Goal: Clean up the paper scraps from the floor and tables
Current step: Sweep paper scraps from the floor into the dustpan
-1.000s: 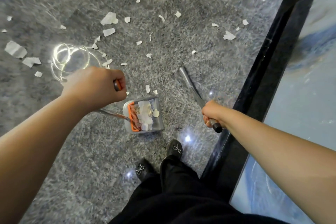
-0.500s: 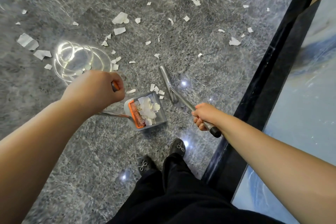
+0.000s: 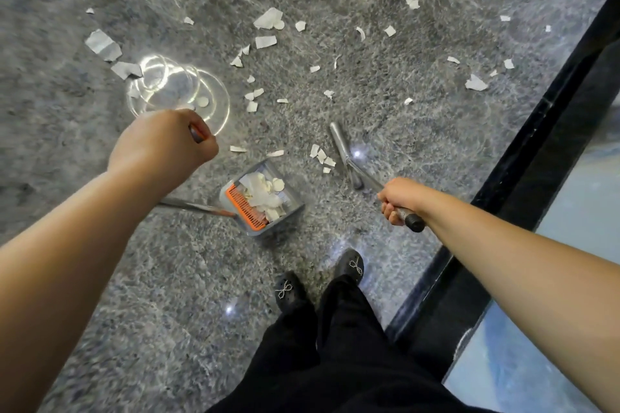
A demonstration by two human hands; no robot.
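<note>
My left hand grips the orange-tipped handle end of a long-handled grey dustpan. The pan sits on the grey stone floor with an orange comb edge and several white paper scraps inside. My right hand grips the black-ended handle of a sweeper whose silver head rests on the floor just right of a small cluster of scraps, ahead of the pan. Many more white scraps lie scattered across the floor further ahead and to the left.
A black table edge runs diagonally along the right, with a pale blue-grey tabletop beyond it. My black shoes and trouser legs stand just behind the dustpan. A bright ring-shaped light reflection lies on the floor.
The sweeper head has swung left and toward me, now close to the scraps in front of the pan. The dustpan has turned slightly. Both hands keep their holds.
</note>
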